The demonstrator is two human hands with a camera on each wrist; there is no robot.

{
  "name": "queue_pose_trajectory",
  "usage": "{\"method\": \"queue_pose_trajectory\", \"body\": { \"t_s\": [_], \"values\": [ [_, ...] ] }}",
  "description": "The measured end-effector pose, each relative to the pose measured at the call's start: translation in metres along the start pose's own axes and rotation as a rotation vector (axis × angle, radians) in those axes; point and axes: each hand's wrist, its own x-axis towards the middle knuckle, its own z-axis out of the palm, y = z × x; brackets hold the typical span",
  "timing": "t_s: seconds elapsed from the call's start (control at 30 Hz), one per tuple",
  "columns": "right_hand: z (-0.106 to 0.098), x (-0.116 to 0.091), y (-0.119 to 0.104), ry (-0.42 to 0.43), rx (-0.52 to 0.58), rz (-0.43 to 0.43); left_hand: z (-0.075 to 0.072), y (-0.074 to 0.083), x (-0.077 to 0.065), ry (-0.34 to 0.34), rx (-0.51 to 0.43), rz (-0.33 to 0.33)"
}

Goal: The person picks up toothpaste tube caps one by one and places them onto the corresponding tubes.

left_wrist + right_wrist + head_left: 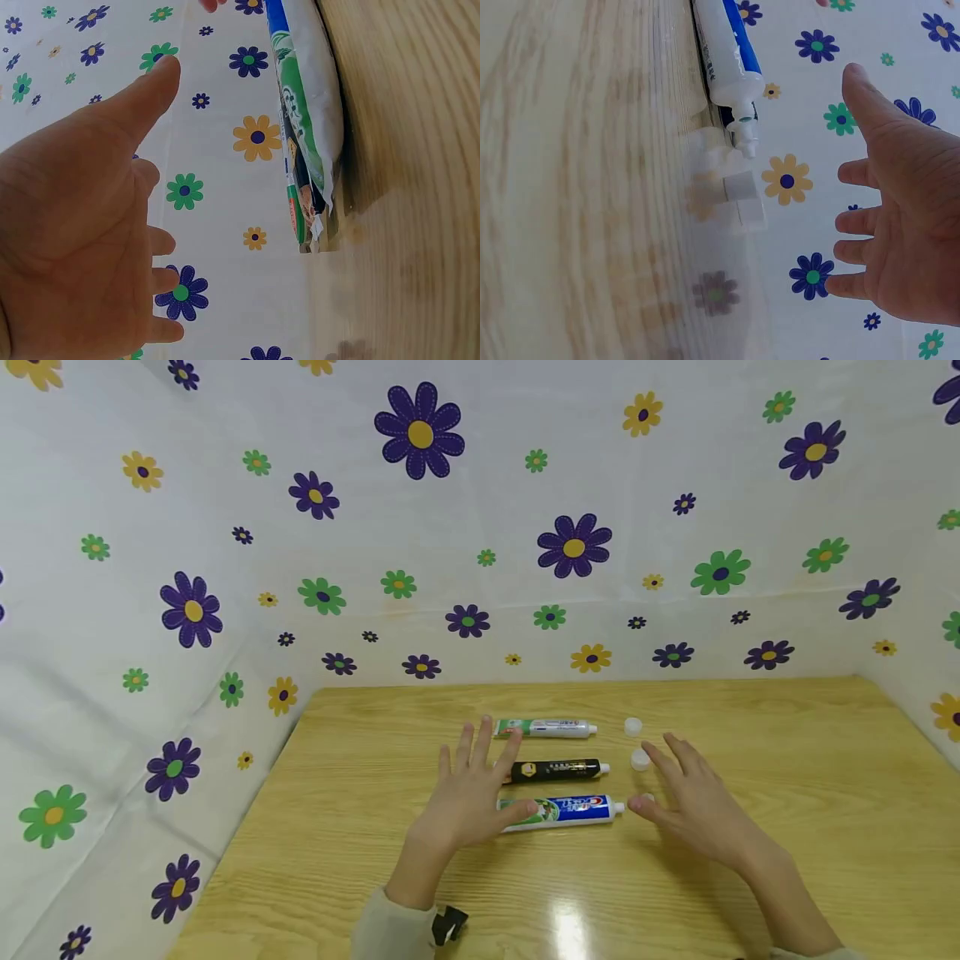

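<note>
Three uncapped toothpaste tubes lie on the table in a column, nozzles to the right: a green and silver toothpaste tube [558, 728] farthest, a black toothpaste tube [562, 770] in the middle, a blue, green and white toothpaste tube [585, 809] nearest. My left hand [467, 797] hovers over their left ends with fingers spread, hiding parts of them. To the right of the nozzles sit white caps [633, 727], the nearest mostly hidden by my right thumb. My right hand [701, 810] is held just beside the caps, fingers extended, holding nothing. In the left wrist view, my left hand [82, 225] appears empty too.
The light wood table [360, 777] reaches back to a white flowered cloth [495, 510], which also rises at the left and right sides. A small black clip-like piece [449, 926] is at the left sleeve [393, 931].
</note>
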Motion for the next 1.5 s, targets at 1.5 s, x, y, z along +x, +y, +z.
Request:
{"method": "queue_pose_trajectory", "body": {
  "t_s": [1.5],
  "values": [
    [0.013,0.009,0.021,-0.066,0.281,0.05,0.03,0.04,0.032,-0.24,-0.027,0.308]
  ]
}}
